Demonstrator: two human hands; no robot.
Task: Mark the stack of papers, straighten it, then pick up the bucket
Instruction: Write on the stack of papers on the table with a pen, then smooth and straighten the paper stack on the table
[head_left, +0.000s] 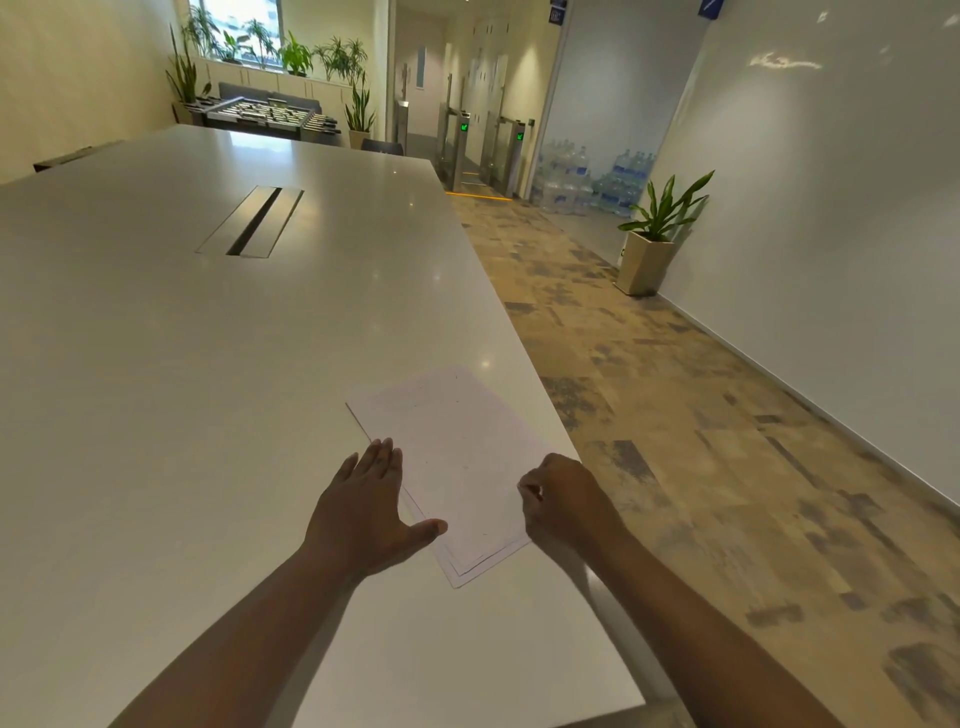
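Head view: right hand (563, 499) fingers curled, contents hidden.

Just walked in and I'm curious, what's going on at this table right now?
A person is working on a stack of papers near the right edge of a long white table. The left hand rests flat along the stack's left side, thumb on the paper. The right hand is curled at the stack's right edge; what it holds is unclear. The sheets sit slightly offset. No bucket is in view.

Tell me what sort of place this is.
Most likely an office common area: a long white table with a cable slot, access turnstiles down the corridor, and stacked water bottles by the wall.
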